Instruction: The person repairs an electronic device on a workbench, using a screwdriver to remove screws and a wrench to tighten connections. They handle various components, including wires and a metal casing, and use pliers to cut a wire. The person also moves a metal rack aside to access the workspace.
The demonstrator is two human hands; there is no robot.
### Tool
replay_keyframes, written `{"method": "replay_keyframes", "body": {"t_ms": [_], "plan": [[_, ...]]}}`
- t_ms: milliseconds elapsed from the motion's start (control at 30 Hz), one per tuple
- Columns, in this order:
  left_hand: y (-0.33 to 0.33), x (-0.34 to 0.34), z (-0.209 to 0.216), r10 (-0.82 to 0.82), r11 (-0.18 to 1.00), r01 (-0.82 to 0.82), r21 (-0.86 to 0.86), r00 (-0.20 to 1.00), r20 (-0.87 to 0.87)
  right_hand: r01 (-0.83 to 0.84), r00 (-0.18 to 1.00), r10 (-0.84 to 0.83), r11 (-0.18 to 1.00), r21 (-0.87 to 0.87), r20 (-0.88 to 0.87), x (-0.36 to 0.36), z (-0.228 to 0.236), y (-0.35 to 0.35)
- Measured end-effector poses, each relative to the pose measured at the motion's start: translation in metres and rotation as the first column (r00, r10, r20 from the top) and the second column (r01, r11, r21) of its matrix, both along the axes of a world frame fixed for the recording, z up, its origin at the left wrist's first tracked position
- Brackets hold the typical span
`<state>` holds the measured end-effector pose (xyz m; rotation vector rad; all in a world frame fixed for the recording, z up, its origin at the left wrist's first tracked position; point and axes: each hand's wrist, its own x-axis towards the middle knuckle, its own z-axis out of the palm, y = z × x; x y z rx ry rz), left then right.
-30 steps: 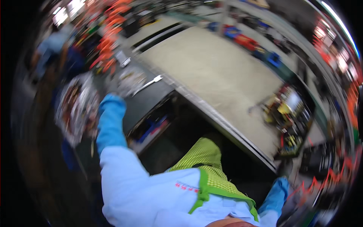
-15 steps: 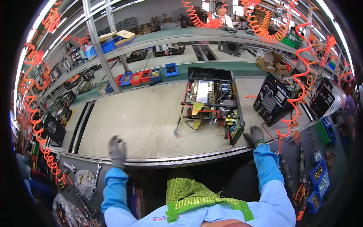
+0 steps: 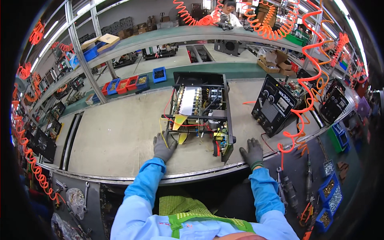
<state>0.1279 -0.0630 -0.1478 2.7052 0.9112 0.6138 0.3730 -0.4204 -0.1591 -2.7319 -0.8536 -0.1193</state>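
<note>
An open electrical unit (image 3: 192, 104) in a black metal frame stands on the worktable (image 3: 116, 132), its circuit boards, heat sinks and wires bare. My left hand (image 3: 163, 147), in a grey glove, is by the unit's near left corner, next to its loose wires, fingers apart. Whether it touches the wires I cannot tell. My right hand (image 3: 253, 153), gloved too, rests on the table to the right of the unit with fingers spread. Beyond that hand stands a black front panel (image 3: 273, 105) with knobs and a vented grille.
Small blue and red bins (image 3: 132, 83) of parts line the far edge. Coiled orange air hoses (image 3: 307, 52) hang at the right. Wrenches (image 3: 86, 196) lie at lower left; power drivers (image 3: 291, 193) and blue screw bins (image 3: 329, 189) at lower right. A co-worker (image 3: 227, 15) is behind the shelf.
My left hand has moved right across the table to the unit's near left corner. My right hand stays on the table beside the unit, fingers spread wider. The view has shifted to the right.
</note>
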Motion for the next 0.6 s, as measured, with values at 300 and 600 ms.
{"method": "replay_keyframes", "body": {"t_ms": [300, 600], "plan": [[0.006, -0.005, -0.004, -0.051, 0.99, 0.051, 0.128, 0.999, -0.002, -0.013, 1.0, 0.016, 0.985, 0.173, -0.016, 0.0, 0.003, -0.003], [0.004, -0.004, 0.007, -0.093, 0.985, 0.102, 0.143, 0.994, -0.065, 0.064, 0.998, -0.066, 0.94, 0.335, -0.004, 0.01, -0.004, -0.014]]}}
